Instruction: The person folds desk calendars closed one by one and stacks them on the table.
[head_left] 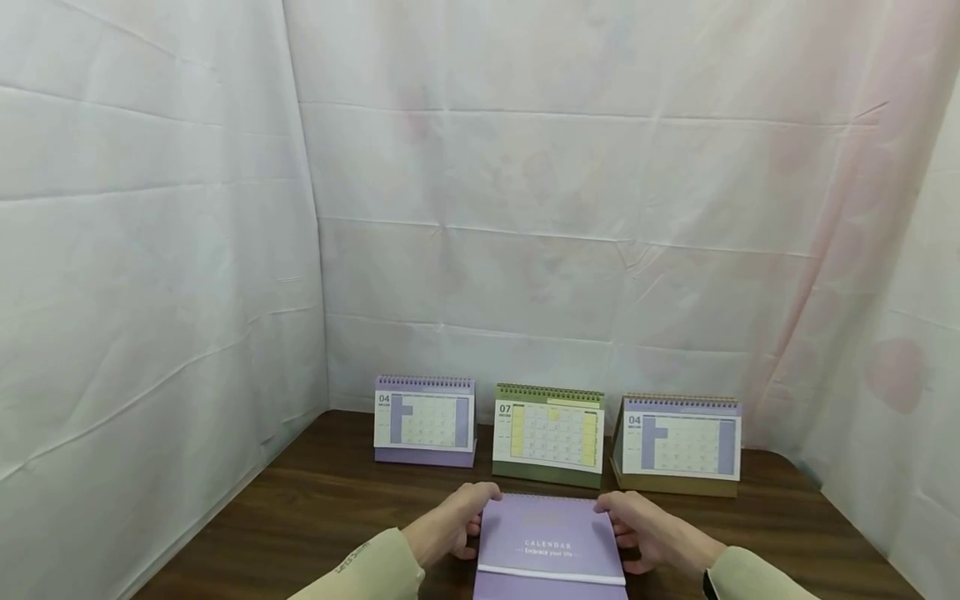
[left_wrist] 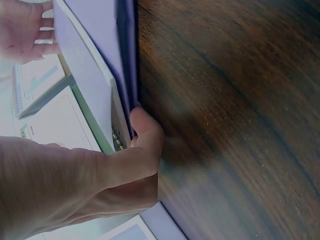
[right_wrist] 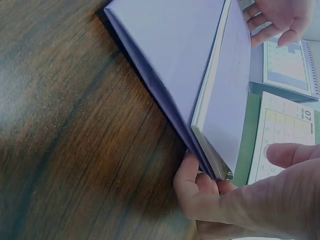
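Note:
A purple desk calendar (head_left: 551, 525) with "CALENDAR" on its cover lies tilted at the front of the table, spiral edge away from me. My left hand (head_left: 459, 521) grips its left side near the spiral corner, and my right hand (head_left: 648, 533) holds the opposite side the same way. In the left wrist view, a curled finger (left_wrist: 145, 125) meets the base's edge. The right wrist view shows fingers (right_wrist: 186, 172) bent against the base, while the white-edged page block (right_wrist: 200, 115) stands slightly apart from it. The palms' undersides are partly hidden.
Three desk calendars stand in a row behind: a purple one (head_left: 424, 421) at left, a green one (head_left: 547, 435) in the middle, and a brown-based one (head_left: 678, 446) at right. Pale cloth (head_left: 480, 208) hangs around the dark wooden table (head_left: 300, 500).

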